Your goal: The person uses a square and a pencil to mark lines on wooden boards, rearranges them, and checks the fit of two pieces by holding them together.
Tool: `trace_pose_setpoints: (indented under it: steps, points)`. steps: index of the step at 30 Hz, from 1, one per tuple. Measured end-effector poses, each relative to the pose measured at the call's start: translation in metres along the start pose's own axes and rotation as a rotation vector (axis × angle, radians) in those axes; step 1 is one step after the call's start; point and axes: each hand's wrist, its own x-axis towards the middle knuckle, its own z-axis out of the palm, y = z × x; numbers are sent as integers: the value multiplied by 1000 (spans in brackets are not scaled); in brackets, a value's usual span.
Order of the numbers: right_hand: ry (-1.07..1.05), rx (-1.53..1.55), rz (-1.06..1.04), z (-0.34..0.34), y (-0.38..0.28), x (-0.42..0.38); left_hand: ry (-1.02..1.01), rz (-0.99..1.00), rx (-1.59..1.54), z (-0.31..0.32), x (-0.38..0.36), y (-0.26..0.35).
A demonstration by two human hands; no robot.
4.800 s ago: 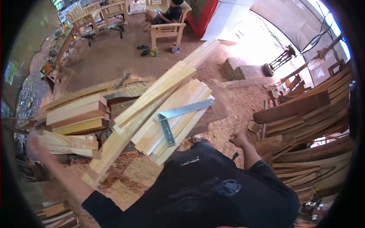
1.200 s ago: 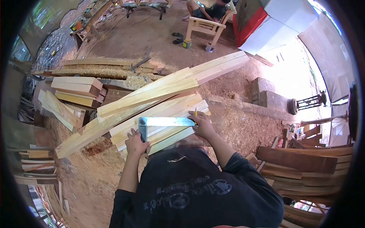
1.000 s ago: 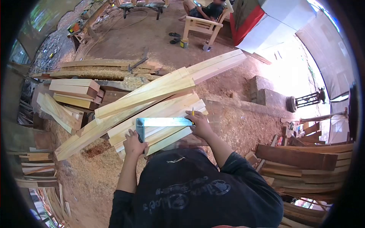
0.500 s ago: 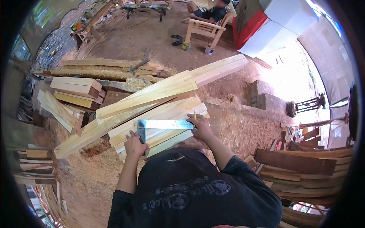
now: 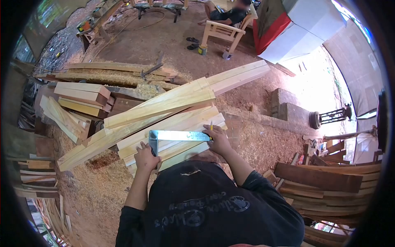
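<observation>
A metal carpenter's square (image 5: 181, 136) lies across several pale boards (image 5: 177, 119) set side by side in front of me. My left hand (image 5: 146, 157) is closed around the square's dark stock at the left corner. At the far end of the blade, my right hand (image 5: 218, 139) presses with its fingers and grips a yellow pencil (image 5: 211, 125), which points up and away. Something small, yellow and black shows under those fingers, mostly hidden. The blade runs nearly level from one hand to the other.
Long planks (image 5: 164, 103) cross diagonally just beyond the boards. Stacked timber blocks (image 5: 80, 94) stand at left, dark planks (image 5: 321, 177) at right. Wood shavings cover the ground. A concrete block (image 5: 286, 105) sits at right. Farther back, a person (image 5: 232, 15) sits on a wooden bench (image 5: 222, 31).
</observation>
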Motion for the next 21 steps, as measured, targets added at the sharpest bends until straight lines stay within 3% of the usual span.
trace_pose_setpoints:
  steps: [21]
  points:
    - [13,-13,-7,1,0,2,-2,4,-33,2,-1,-1]
